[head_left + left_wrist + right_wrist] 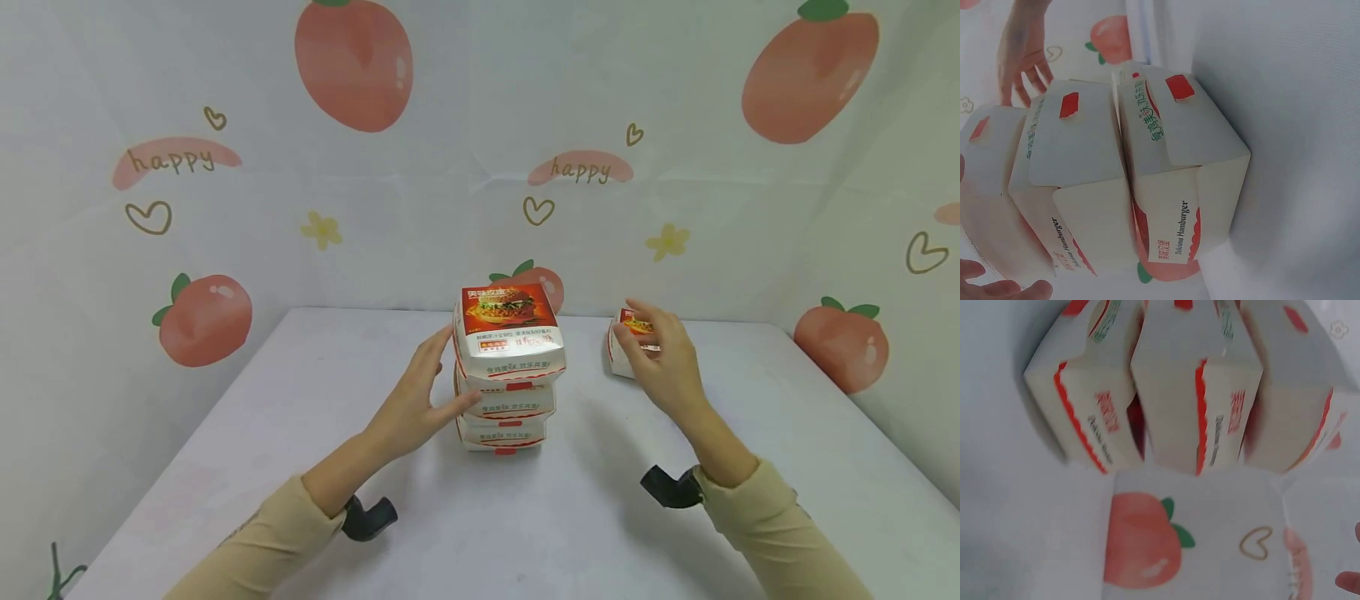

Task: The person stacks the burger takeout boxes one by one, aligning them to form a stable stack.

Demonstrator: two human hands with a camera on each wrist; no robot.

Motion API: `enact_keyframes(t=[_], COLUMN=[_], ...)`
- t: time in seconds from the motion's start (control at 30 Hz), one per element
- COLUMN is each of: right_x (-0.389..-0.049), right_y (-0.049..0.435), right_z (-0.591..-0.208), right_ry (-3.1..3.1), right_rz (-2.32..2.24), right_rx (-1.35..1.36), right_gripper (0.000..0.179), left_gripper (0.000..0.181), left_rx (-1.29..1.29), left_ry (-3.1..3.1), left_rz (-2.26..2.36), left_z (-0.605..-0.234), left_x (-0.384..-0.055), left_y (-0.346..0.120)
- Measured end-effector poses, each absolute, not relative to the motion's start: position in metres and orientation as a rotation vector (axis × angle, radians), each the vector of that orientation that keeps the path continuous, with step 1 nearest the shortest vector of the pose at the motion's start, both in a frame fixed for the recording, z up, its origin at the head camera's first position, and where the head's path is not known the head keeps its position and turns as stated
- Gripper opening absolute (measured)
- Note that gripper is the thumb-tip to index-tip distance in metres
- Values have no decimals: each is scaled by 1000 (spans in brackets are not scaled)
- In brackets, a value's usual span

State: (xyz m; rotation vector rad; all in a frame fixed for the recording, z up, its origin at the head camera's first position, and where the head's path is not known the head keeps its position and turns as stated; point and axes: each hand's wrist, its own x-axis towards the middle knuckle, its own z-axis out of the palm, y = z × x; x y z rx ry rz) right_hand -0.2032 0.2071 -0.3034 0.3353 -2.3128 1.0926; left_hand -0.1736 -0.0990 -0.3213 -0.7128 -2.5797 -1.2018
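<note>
Three white hamburger boxes stand stacked in the head view: a top box [512, 343] with a red burger picture on its lid, a middle box [519, 405] and a bottom box [501, 435]. Along the stack's left side lies my left hand [408, 408], fingers extended, fingertips right at the top box and thumb across the middle one. Another hamburger box [619, 360] sits at the back right. My right hand [666, 367] overlaps it in this view, thumb and fingers spread apart and loosely bent. The left wrist view shows the right hand [1021, 53] beyond the stack, fingers hanging loose.
A white table [315, 367] carries the boxes. Behind it hangs a white cloth [442, 208] printed with peaches, hearts and "happy". Black curved pieces [369, 518] stick out at both sleeve cuffs.
</note>
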Motion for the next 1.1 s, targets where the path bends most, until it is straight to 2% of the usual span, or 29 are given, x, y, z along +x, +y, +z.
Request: enact_keyframes(t=[0.5, 1.1], right_x=[-228, -246], right_y=[251, 293], right_z=[-327, -359], right_ry=[-2322, -2626], right_rz=[1049, 1018], right_rx=[136, -10], right_gripper=[46, 71], left_gripper=[83, 81], left_rx=[-721, -708], left_ry=[-2569, -2558], left_rz=[-1204, -1249], left_z=[-321, -322], left_x=[-177, -179], left_y=[-96, -95])
